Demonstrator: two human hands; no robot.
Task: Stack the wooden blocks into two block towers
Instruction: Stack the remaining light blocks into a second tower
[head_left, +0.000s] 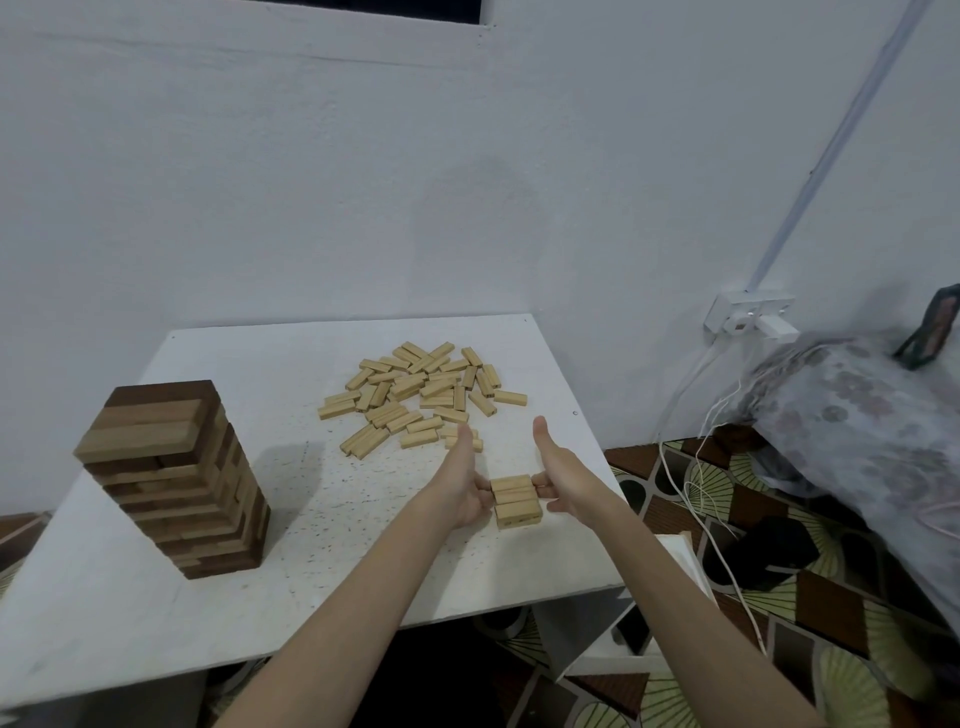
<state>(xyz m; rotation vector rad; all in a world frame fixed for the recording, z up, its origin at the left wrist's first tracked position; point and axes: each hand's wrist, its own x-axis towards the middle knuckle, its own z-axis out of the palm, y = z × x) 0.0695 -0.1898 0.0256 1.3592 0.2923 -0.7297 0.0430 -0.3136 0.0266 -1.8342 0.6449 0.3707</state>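
white speckled surface (291, 545) pushed into a corner of plain white walls, wall socket (748, 314) with a white cable (691, 499) trailing down to a patterned brown-green floor (810, 613) on the right, printed fabric bundle (857, 415) beside it. finished dark-and-light block tower (176, 483) stands at the surface's left, loose pile of light wooden blocks (421, 395) at the far middle. left hand (462, 483) and right hand (561, 478), both open with fingers extended, press either end of a row of three blocks (515, 500) lying flat near the front right edge
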